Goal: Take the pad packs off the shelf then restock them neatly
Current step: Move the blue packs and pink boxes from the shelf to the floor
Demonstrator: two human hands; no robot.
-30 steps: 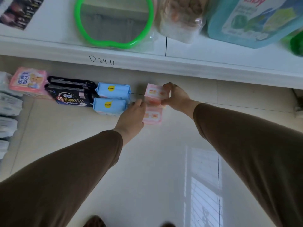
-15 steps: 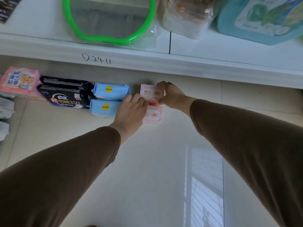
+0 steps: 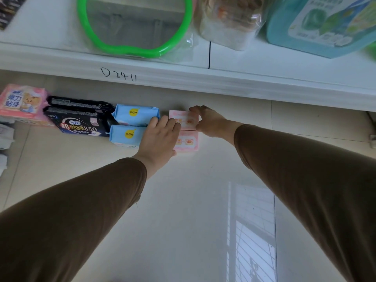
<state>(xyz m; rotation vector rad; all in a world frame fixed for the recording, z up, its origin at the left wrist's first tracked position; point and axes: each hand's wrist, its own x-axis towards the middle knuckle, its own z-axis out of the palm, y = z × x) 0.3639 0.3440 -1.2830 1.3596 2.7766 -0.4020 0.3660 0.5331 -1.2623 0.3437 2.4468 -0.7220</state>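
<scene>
Pad packs on the tiled floor [image 3: 183, 220] below the white shelf edge [image 3: 203, 82]: two pale pink packs [image 3: 186, 119], two light blue packs [image 3: 134, 116], two black packs [image 3: 77, 124], one pink bear-print pack [image 3: 20, 102]. Long axes run left-right, in one row. Right hand [image 3: 210, 122] pinches the rear pink pack's right end. Left hand [image 3: 158, 137] lies flat with straight fingers over the pink/blue junction, hiding both front packs' edges. White items at far left cut off.

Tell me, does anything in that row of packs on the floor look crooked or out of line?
Mostly tidy. The two pink packs sit apart from the blue packs, with the left hand and right hand on them. The black packs lie slightly angled. Nothing looks torn or spilled.
</scene>
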